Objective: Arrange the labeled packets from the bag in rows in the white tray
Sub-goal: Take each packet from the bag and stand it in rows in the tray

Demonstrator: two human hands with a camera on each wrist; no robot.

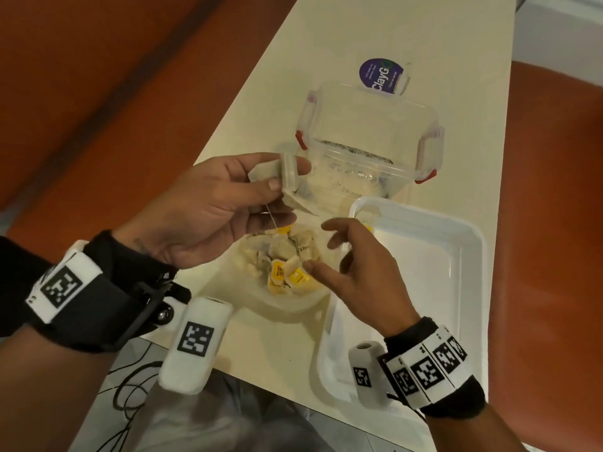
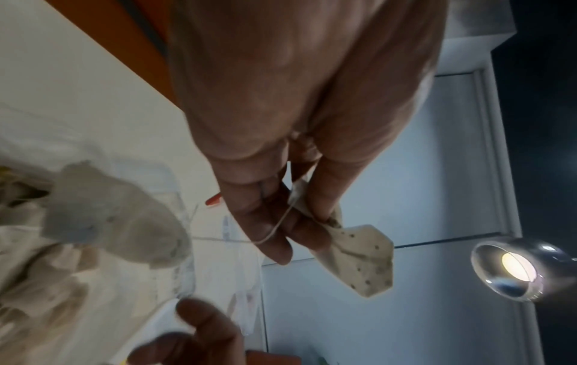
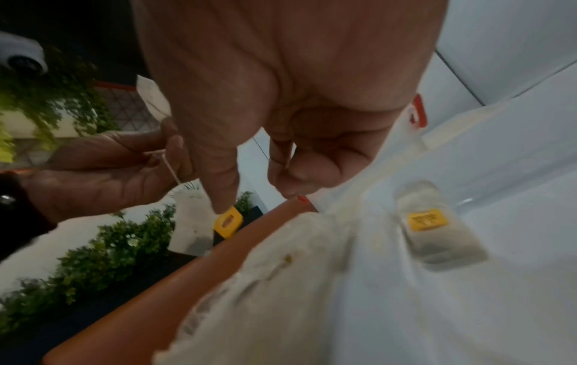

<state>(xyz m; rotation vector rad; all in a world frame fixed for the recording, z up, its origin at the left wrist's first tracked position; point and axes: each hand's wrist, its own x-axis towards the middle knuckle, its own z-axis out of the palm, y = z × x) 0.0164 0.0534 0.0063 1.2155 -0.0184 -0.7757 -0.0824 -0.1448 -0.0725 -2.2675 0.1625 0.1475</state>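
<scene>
My left hand [image 1: 283,179] is raised over the table and pinches a beige tea-bag packet [image 2: 359,259] between thumb and fingers. A string runs down from it to a second packet [image 3: 191,222] with a yellow label [image 3: 228,222], which dangles over the clear plastic bag [image 1: 261,298]. The bag holds several yellow-labelled packets. My right hand [image 1: 323,246] hovers over the bag with loosely curled fingers holding nothing; its index tip is close to the dangling label. The white tray [image 1: 456,256] lies to the right, with one labelled packet [image 3: 437,229] in its near-left corner.
A clear lidless container with red clips [image 1: 368,141] stands behind the bag, and a lid with a purple sticker [image 1: 381,75] lies beyond it. The cream table [image 1: 267,347] is narrow, with orange seating on both sides. Cables lie on the floor at lower left.
</scene>
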